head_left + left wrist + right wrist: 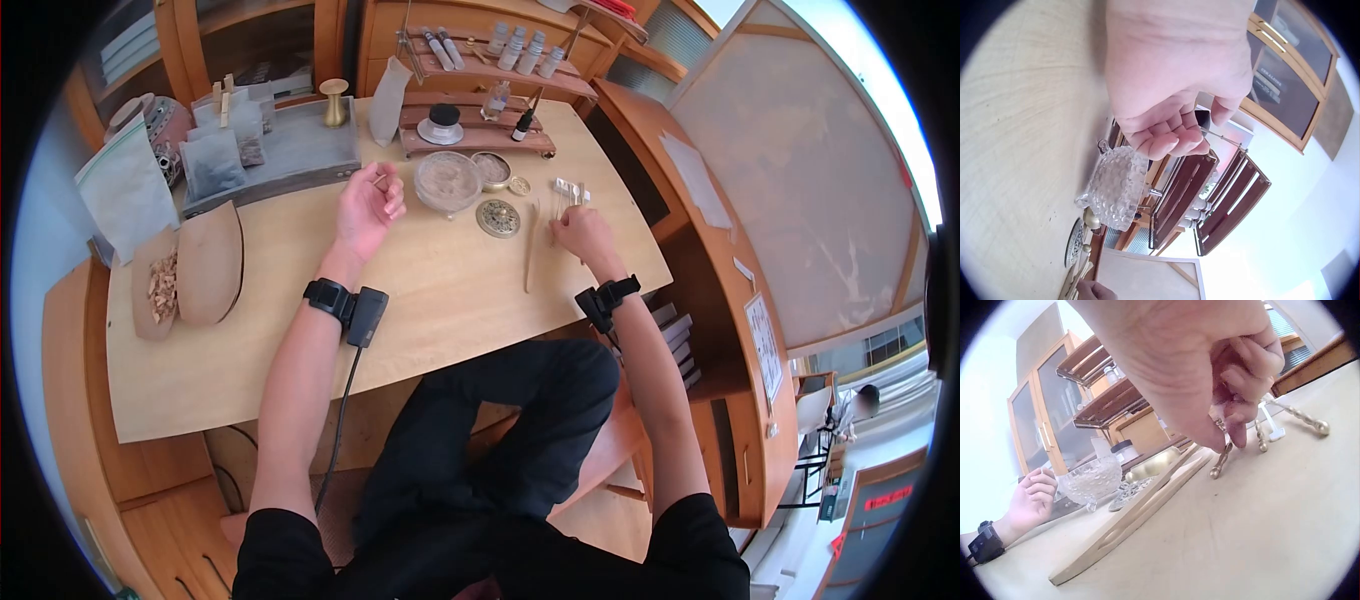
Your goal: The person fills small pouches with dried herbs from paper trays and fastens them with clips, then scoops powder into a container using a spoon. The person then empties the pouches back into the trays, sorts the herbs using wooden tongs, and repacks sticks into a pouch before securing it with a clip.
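Observation:
My right hand [585, 238] pinches a slim brass tool [1219, 464] with a beaded handle between thumb and fingertips, low over the table. Two similar brass tools [1317, 425] lie beside it on a small white rest [1272, 425]. Left of that hand lies a pair of wooden tweezers [530, 252]. My left hand [368, 210] is held palm up above the table, fingers loosely bent, left of a textured glass bowl [447, 183] of pale brown powder. Close by are an openwork brass lid [498, 218], a round brass container [491, 168] with powder and a small brass disc [519, 186].
A two-tier wooden rack [480, 135] with vials and jars stands behind the bowl. To the left are a grey tray [300, 150] with bags and a brass cup [334, 102], and wooden dishes [210, 265], one with wood chips. A cabinet [700, 260] borders the right side.

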Tool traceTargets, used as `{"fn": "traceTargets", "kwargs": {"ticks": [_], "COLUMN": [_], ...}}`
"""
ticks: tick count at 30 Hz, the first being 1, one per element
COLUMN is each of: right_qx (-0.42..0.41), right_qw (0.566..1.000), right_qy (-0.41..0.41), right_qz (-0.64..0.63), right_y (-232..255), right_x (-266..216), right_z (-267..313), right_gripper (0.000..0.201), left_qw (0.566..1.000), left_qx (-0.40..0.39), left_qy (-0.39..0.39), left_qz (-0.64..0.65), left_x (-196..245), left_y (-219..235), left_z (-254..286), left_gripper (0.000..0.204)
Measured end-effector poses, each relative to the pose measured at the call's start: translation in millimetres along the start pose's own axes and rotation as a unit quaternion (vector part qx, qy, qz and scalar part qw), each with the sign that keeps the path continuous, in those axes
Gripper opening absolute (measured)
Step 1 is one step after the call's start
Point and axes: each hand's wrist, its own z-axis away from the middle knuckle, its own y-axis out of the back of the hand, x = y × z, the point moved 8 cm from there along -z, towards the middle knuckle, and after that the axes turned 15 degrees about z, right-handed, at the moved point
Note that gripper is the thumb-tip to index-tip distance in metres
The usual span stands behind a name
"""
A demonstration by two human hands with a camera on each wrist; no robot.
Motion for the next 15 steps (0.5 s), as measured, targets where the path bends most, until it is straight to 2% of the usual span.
{"fn": "traceTargets", "kwargs": {"ticks": [4,6,7,9,10,12,13,15], "right_qx": [0.014,-0.049,-0.050,0.001,-0.002,0.065,0.059,0.070], "right_qw": [1.000,0.998,0.998,0.998,0.998,0.993,0.993,0.977], "right_qy": [-0.006,-0.028,-0.023,-0.017,-0.010,0.054,0.056,0.125], "right_qz": [0.002,-0.032,-0.031,-0.056,-0.055,-0.083,-0.083,-0.156], "right_y": [-1.5,-5.3,-1.4,15.3,23.8,54.4,65.7,99.1], "right_x": [-0.4,4.8,5.5,8.3,7.8,-1.0,-6.5,-30.4], "right_z": [-6.2,-7.9,-7.1,-5.2,-5.0,0.4,4.2,13.7], "right_gripper": [0.029,0.029,0.029,0.028,0.028,0.027,0.027,0.023], "left_qw": [1.000,1.000,1.000,1.000,1.000,1.000,1.000,1.000], "left_qx": [0.002,0.003,0.002,0.006,0.008,0.011,0.007,0.010], "left_qy": [0.007,0.007,0.010,0.007,0.009,0.001,-0.001,-0.002], "left_qz": [0.013,0.017,0.021,0.023,0.024,0.020,0.013,0.009], "left_x": [-1.5,-1.5,-2.0,-1.7,-2.4,-2.0,-2.3,-2.3], "left_y": [0.4,0.1,-0.1,-0.9,-1.4,-2.0,-2.0,-1.0], "left_z": [0.5,0.7,0.4,0.5,1.2,1.1,0.9,0.1], "left_gripper": [0.028,0.028,0.028,0.028,0.028,0.028,0.028,0.028]}}
